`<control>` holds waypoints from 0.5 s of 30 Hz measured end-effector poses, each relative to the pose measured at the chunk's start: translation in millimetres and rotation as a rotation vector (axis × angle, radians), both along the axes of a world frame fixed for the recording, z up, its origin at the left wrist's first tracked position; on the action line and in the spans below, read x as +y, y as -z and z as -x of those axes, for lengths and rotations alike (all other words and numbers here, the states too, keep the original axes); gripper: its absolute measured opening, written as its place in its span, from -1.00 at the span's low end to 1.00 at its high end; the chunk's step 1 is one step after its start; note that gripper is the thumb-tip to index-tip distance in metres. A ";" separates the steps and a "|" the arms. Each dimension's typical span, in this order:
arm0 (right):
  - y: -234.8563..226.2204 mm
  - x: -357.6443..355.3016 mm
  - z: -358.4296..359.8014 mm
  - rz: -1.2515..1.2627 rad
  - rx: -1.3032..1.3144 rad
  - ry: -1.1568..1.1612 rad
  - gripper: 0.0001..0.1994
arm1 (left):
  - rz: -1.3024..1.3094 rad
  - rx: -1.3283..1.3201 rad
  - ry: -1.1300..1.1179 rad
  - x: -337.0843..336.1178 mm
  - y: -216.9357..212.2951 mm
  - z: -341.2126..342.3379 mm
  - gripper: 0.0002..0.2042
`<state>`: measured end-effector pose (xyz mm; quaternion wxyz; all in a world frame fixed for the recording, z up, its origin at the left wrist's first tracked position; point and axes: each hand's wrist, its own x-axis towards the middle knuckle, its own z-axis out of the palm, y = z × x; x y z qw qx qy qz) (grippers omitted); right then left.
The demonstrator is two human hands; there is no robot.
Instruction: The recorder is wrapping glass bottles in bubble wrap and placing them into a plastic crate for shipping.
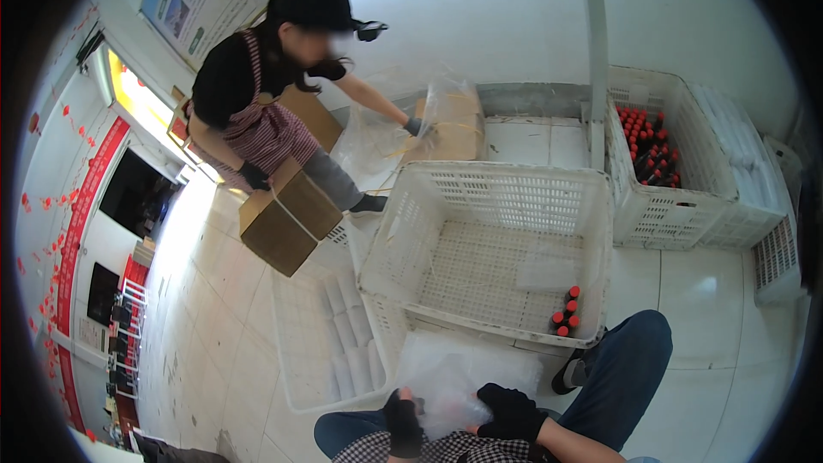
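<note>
Low in front of my lap, my left hand (403, 423) and my right hand (509, 412), both in black fingerless gloves, grip a clear plastic bag (453, 396) from its two sides. The bag is crumpled, and what it may hold is too blurred to tell. Beneath it lies a stack of whitish plastic sheets or bags (514, 369). Just beyond stands a large white slatted crate (480, 319), with several red-capped dark bottles (566, 313) in its near right corner and a clear plastic piece (547, 267) on its floor.
A co-worker at the far left holds a cardboard box (290, 221) and touches another plastic-covered box (454, 133). A white crate (343, 334) of wrapped packs sits at left. At right, another crate (669, 213) holds many red-capped bottles beside stacked white packs (737, 141).
</note>
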<state>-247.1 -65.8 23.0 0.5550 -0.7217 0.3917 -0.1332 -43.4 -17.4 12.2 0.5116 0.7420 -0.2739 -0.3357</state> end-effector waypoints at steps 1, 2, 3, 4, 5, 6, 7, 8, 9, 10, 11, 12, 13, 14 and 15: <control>-0.1 4.1 -3.8 0.257 0.151 -0.120 -0.46 | -0.081 -0.285 0.091 2.1 -1.3 1.2 -0.57; 3.0 8.4 -6.1 0.266 0.145 -0.139 -0.46 | -0.077 -0.288 0.069 2.2 -5.3 5.8 -0.57; 8.6 13.0 -6.9 0.325 0.190 -0.081 -0.47 | -0.021 -0.522 0.273 3.4 -10.2 12.1 -0.59; 11.9 15.0 -8.3 0.385 0.231 -0.024 -0.49 | 0.029 -0.756 0.476 4.5 -16.3 18.9 -0.59; 9.3 13.4 -9.1 0.402 0.313 -0.002 -0.52 | 0.033 -0.747 0.600 3.4 -23.5 26.0 -0.61; 8.9 11.3 -7.8 0.352 0.365 0.008 -0.51 | 0.034 -0.734 0.720 5.0 -28.2 33.7 -0.63; 42.2 15.2 -1.6 0.384 0.357 0.055 -0.51 | 0.109 -0.694 0.771 9.9 -27.2 45.8 -0.68; 73.1 18.8 0.9 0.412 0.354 0.111 -0.51 | 0.188 -0.650 0.829 13.2 -23.2 55.3 -0.72; 66.7 13.0 -2.5 0.422 0.339 0.082 -0.51 | 0.178 -0.661 0.797 17.3 -17.1 55.4 -0.72; 49.0 3.9 -4.2 0.174 0.026 0.193 -0.57 | 0.252 -0.711 0.821 22.5 -11.1 52.3 -0.77; 38.2 -0.5 -7.1 -0.090 -0.279 0.296 -0.61 | 0.325 -0.762 0.848 28.1 -5.6 46.7 -0.80; 36.5 1.4 -5.1 -0.084 -0.275 0.281 -0.61 | 0.328 -0.764 0.830 31.0 1.3 42.8 -0.80; 37.8 5.3 -4.2 -0.425 -0.538 0.306 -0.58 | 0.230 -0.776 0.739 33.9 8.6 35.9 -0.78; 39.9 8.9 -3.4 -0.774 -0.789 0.326 -0.54 | 0.135 -0.784 0.649 35.4 16.2 28.4 -0.73; 40.5 10.4 -3.5 -1.134 -1.029 0.342 -0.49 | 0.094 -0.730 0.583 35.6 20.0 21.6 -0.71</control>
